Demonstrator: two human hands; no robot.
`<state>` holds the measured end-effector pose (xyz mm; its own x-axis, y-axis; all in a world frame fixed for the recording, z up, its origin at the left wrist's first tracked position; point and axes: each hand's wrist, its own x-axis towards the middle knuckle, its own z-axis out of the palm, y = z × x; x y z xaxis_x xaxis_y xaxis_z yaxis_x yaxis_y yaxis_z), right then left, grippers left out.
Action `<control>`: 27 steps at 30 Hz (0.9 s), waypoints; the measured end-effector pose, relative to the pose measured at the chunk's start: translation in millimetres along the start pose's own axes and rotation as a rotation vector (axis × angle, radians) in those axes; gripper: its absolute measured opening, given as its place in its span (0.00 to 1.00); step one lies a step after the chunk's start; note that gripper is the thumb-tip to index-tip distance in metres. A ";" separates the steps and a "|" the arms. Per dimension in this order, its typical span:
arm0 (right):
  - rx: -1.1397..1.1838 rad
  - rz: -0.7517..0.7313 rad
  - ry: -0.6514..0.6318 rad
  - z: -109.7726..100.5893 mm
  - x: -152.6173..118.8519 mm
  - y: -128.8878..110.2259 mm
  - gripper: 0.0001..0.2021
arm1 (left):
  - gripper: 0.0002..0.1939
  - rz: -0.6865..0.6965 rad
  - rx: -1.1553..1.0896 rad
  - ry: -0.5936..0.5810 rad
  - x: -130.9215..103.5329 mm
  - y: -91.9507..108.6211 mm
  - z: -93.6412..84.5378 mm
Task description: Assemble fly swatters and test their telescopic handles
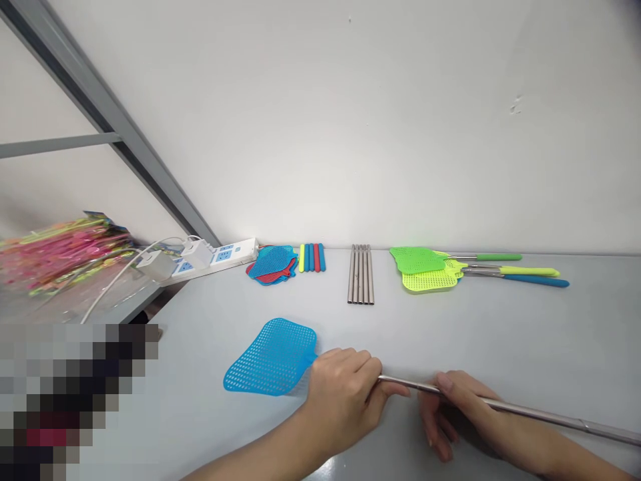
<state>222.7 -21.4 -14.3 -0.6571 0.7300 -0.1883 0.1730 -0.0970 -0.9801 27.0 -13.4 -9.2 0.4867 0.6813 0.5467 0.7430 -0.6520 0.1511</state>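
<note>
Blue swatter head (274, 357) out front | we've got left hand (344, 386) fisted round its metal rod (545, 416) | right hand (463, 401) loosely gripping too

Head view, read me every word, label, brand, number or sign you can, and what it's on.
No text is readable here.
White power strip: any markings too small to read.
Packaged bundle: any print too blurred to read.
Blue swatter in front: no lettering visible.
</note>
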 end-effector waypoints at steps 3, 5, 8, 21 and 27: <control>-0.013 -0.001 -0.004 -0.5 -1.2 -0.9 0.33 | 0.18 0.000 0.012 -0.002 0.2 1.0 0.2; -0.023 -0.002 -0.007 -0.8 -1.3 -1.0 0.34 | 0.17 -0.006 0.022 -0.002 0.2 2.0 0.1; -0.019 -0.008 -0.006 -0.6 -0.6 -0.7 0.34 | 0.17 -0.005 0.025 0.005 0.1 3.4 0.2; 0.000 0.004 0.013 3.0 -1.0 3.4 0.31 | 0.19 0.036 0.017 -0.043 0.7 4.4 3.1; 0.020 0.049 0.073 1.2 3.6 9.7 0.26 | 0.18 0.006 -0.072 -0.315 9.1 -8.6 -8.1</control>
<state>221.2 -20.6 -24.6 -0.5925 0.7716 -0.2317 0.1886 -0.1467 -0.9710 21.3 -4.3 1.1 0.6172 0.7399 0.2675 0.7112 -0.6701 0.2124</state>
